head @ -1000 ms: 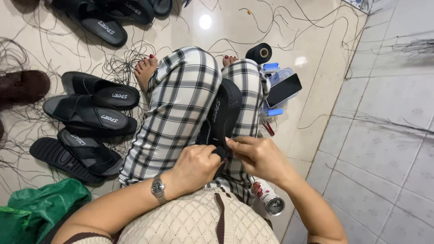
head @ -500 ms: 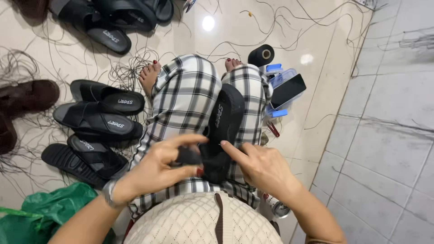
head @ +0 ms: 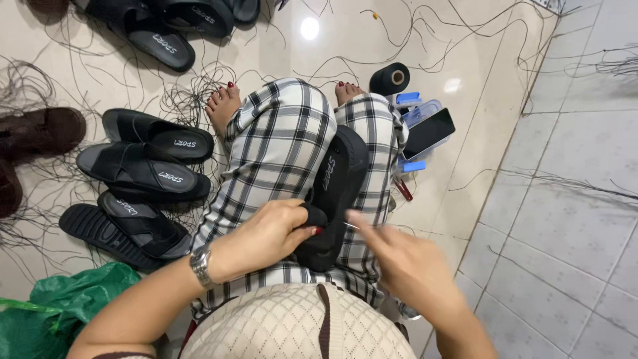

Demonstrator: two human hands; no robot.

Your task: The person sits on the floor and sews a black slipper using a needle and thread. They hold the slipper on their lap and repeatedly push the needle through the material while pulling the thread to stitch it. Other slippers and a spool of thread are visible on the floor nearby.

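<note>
Gripping the near end of a black sandal (head: pixel 335 193), the left hand (head: pixel 266 236) has thumb and fingers closed around the strap end, where a spot of red shows at the fingertips. That sandal lies lengthwise along the person's lap, on the black-and-white checked trousers (head: pixel 282 143), with its far end pointing toward the feet. Just right of the grip, the right hand (head: pixel 405 262) hovers with its forefinger stretched toward the sandal's near edge; it is blurred, so I cannot tell whether it pinches anything, though a thin pale line seems to run between fingertip and sandal.

Out on the tiled floor (head: pixel 565 219), left of the knees, more black sandals (head: pixel 143 173) sit stacked in a loose group, each with a small pale printed mark on its insole. Another pair (head: pixel 173 26) lies near the floor's far left corner, and brown shoes (head: pixel 33 133) sit at the left edge. Right of the knees stands a black thread spool (head: pixel 390 78), beside a clear box with blue clips (head: pixel 415 110) carrying a dark phone (head: pixel 428 133). A green plastic bag (head: pixel 66 302) fills the near left corner. Loose dark threads (head: pixel 438 33) are strewn over the floor.
</note>
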